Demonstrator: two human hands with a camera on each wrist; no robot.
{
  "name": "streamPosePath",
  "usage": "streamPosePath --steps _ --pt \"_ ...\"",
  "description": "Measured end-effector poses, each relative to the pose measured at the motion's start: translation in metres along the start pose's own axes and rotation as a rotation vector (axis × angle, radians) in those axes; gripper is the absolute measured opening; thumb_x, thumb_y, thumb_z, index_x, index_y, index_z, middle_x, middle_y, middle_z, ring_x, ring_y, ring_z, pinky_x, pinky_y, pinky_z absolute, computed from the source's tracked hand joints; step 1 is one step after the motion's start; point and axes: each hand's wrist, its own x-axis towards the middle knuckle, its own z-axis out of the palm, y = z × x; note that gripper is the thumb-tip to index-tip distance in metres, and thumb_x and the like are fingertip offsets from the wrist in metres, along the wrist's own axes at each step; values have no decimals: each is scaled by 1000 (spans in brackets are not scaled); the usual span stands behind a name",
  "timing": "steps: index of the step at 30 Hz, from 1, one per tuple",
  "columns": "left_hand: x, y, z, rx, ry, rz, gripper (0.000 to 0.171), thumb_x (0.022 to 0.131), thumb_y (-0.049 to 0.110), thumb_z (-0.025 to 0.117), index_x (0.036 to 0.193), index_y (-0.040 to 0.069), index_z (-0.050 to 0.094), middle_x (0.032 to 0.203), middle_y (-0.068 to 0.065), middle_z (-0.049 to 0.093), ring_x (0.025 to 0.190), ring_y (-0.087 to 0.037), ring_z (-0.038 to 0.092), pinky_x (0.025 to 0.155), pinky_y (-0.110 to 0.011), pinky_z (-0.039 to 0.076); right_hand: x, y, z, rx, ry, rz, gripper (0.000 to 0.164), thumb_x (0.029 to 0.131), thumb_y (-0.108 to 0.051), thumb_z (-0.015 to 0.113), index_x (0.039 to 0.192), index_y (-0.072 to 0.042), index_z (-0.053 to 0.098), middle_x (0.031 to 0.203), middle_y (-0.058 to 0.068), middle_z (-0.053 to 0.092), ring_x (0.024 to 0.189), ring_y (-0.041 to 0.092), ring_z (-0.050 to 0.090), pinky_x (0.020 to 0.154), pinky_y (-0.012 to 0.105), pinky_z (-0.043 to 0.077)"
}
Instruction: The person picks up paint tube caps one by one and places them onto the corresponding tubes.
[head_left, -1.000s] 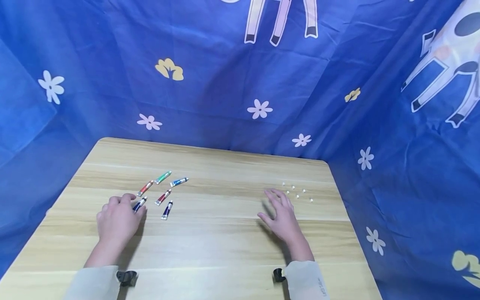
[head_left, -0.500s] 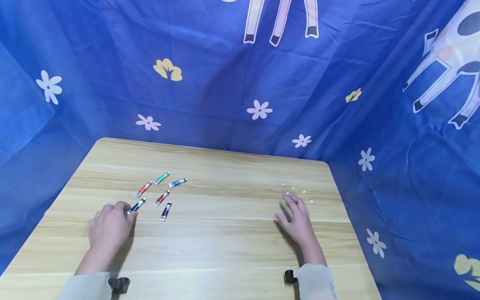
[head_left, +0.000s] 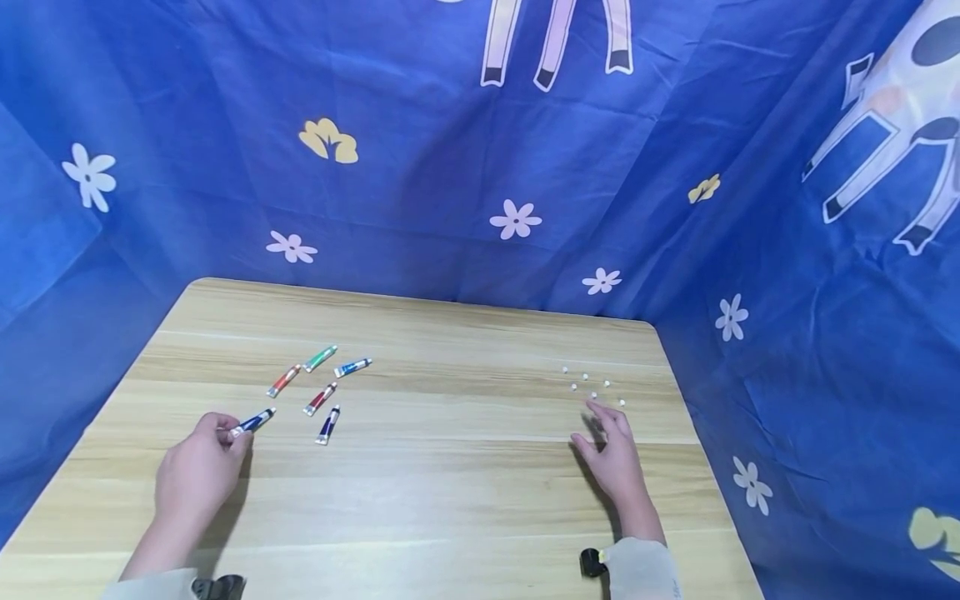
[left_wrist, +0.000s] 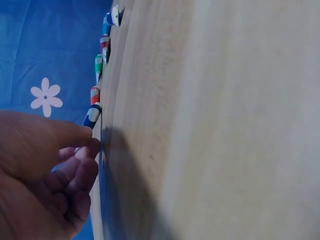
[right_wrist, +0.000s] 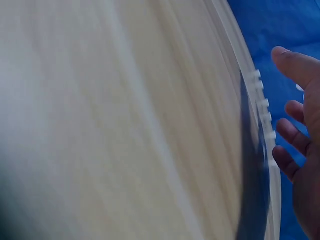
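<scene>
My left hand [head_left: 197,471] pinches a small dark blue paint tube [head_left: 257,419] by its flat end, thumb against fingers; the dark cap points away to the right. In the left wrist view the tube [left_wrist: 92,116] sticks out past the fingertips, the other fingers loosely curled below. Beyond lie an orange tube [head_left: 283,381], a green one [head_left: 320,358], a light blue one [head_left: 353,367], a red one [head_left: 320,399] and a dark purple one [head_left: 327,425]. My right hand [head_left: 617,458], fingers spread and holding nothing, is just in front of several tiny white caps [head_left: 594,395].
All of this is on a pale wood-grain table [head_left: 420,500] with rounded corners. A blue cloth [head_left: 420,167] printed with flowers and animal legs hangs close around its back and sides. Black wrist cameras sit at both sleeves [head_left: 643,568].
My left hand has drawn the dark blue tube leftward and nearer, away from the other tubes. My right hand has shifted right and slightly back, alongside the white caps.
</scene>
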Motion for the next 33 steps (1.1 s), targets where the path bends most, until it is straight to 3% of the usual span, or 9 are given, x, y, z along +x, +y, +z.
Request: streamPosePath --steps 7,15,19,23,26,29,33 --pt "-10 4 -2 -51 7 -4 29 106 18 67 124 -4 62 113 -29 77 80 -38 71 63 -38 42 -1 16 -10 -31 32 46 58 99 -9 77 154 -14 58 146 16 57 135 42 62 115 62 51" --pt "-24 -1 -5 -46 24 26 27 105 20 67 122 -1 64 106 -25 79 74 -29 70 63 -33 40 3 32 -15 53 58 120 48 103 -6 69 150 -8 60 143 19 57 132 39 61 115 56 51" --pt "-29 -5 -3 -42 36 56 24 104 19 69 118 0 65 96 -20 79 70 -16 65 65 -35 41 6 39 -15 96 86 163 47 104 -5 68 150 -7 59 140 18 57 125 34 63 107 35 54" --pt "-33 -8 -2 -52 57 43 22 103 19 71 117 2 67 94 -16 79 69 6 55 70 -38 40 12 44 -16 109 127 160 43 104 -3 66 147 -5 62 134 19 61 113 25 63 95 17 49" --pt "-35 -7 -2 -60 83 43 21 102 18 72 116 3 68 94 -16 80 68 21 43 72 -38 39 17 47 -17 120 174 162 38 104 -2 63 142 -3 65 128 21 65 104 14 61 89 13 46" --pt "-37 -5 -3 -64 101 61 20 101 17 74 115 4 68 93 -15 81 69 25 40 72 -37 39 22 50 -20 149 203 195 34 106 -2 60 140 -1 65 126 22 65 103 9 59 88 9 42" --pt "-38 -3 -2 -65 101 67 20 101 16 74 115 4 68 93 -14 81 69 26 41 73 -37 38 28 54 -24 184 190 239 34 108 -2 56 141 1 63 130 25 64 113 21 61 93 12 41"
